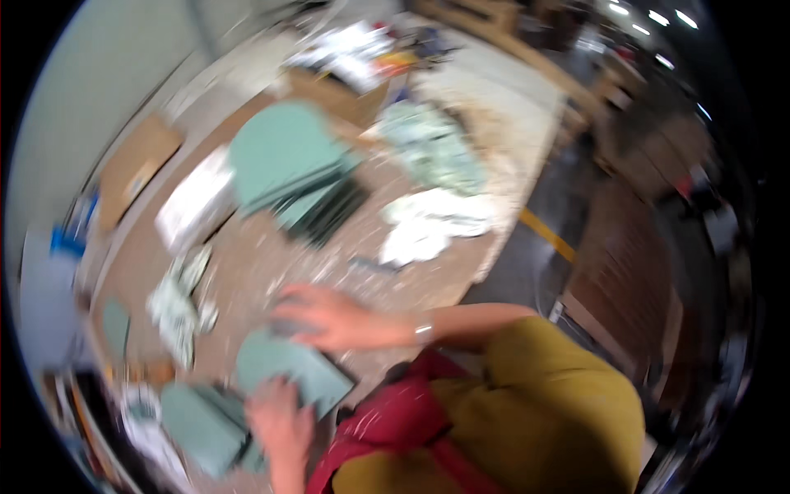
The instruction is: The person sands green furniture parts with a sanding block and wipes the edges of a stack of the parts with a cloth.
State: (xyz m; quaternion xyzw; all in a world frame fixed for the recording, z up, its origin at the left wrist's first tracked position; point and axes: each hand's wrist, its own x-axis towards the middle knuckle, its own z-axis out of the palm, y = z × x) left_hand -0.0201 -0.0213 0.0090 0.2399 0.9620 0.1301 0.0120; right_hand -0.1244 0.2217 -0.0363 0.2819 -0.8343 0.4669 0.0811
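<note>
A flat green panel with one rounded end (292, 368) lies on the brown worktop in front of me. My left hand (281, 418) rests on its near edge, fingers laid out, grasping nothing. Over the panel's far edge, my right hand (337, 319) curls round a small dark grey block (286, 327); motion blur and the fingers hide much of it. More green panels (202, 424) are stacked left of my left hand. Farther off stands a bigger pile of similar green panels (284, 152).
Crumpled cloths lie at the left (179, 305) and right (432, 222), with a pale green cloth (432, 144) beyond. A white wrapped bundle (196, 200) and a cardboard piece (140, 169) sit by the wall. Brown boards (621, 272) stand beyond the table's right edge (514, 222).
</note>
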